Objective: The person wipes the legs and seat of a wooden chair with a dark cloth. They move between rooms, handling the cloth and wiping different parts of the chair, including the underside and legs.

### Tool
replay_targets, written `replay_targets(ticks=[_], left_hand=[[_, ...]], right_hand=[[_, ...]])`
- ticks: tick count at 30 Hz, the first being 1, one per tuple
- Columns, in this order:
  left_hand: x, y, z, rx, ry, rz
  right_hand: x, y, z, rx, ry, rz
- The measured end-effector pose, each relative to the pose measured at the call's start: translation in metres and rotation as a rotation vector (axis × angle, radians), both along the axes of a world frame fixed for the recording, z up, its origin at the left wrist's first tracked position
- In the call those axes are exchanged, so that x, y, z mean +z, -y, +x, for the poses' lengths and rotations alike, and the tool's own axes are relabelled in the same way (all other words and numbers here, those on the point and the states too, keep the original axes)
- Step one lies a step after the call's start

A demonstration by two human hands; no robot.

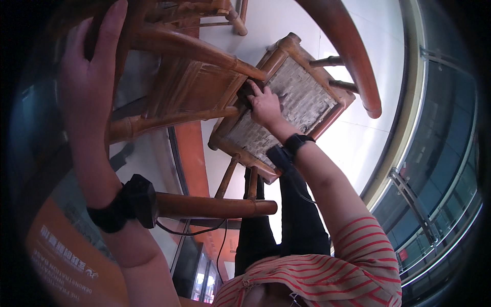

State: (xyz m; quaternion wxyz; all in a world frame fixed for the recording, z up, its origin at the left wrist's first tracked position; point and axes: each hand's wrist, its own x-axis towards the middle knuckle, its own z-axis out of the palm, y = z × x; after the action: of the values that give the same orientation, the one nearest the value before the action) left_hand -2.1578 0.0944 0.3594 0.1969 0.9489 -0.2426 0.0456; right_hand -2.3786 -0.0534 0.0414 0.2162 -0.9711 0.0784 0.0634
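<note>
A brown bamboo armchair [333, 86] with a worn, woven seat [291, 101] stands before me. Its back [199, 86] rises toward the upper left of the view. My left hand [88, 73] grips the dark top part of that back, thumb on one side and fingers on the other. At the rear edge of the seat, close to the foot of the back, my right hand [264, 103] presses down with bent fingers on a small dark item [245, 94]. That item is mostly hidden, and it may be a cloth. Both wrists wear black strapped devices.
The chair's near armrest [215, 205] passes close to my left forearm; the far armrest [356, 65] curves at upper right. More bamboo furniture [199, 11] stands beyond. A glass railing [422, 215] runs along the right. An orange panel with writing [65, 249] is at lower left.
</note>
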Motion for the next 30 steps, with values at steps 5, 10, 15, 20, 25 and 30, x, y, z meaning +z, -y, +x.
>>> replay_targets(ticks=[5,10,15,20,25,30], left_hand=[[0.004,0.004,0.002,-0.006,0.040,0.034],[-0.008,-0.003,0.004,0.074,0.182,0.104],[-0.018,-0.011,0.017,-0.005,0.139,0.013],[-0.009,-0.007,0.017,-0.032,0.139,0.088],[-0.011,-0.009,0.009,-0.009,0.109,0.120],[-0.015,-0.021,0.021,-0.135,0.281,0.259]], right_hand=[[-0.002,-0.041,0.004,-0.030,-0.228,0.188],[0.005,0.010,-0.007,-0.301,-0.503,1.024],[0.042,0.065,-0.021,-0.381,0.215,0.477],[0.031,0.112,0.044,-0.225,0.067,-0.375],[-0.010,0.110,0.035,-0.244,-0.009,-0.372],[-0.024,0.114,0.012,-0.204,-0.022,-0.325]])
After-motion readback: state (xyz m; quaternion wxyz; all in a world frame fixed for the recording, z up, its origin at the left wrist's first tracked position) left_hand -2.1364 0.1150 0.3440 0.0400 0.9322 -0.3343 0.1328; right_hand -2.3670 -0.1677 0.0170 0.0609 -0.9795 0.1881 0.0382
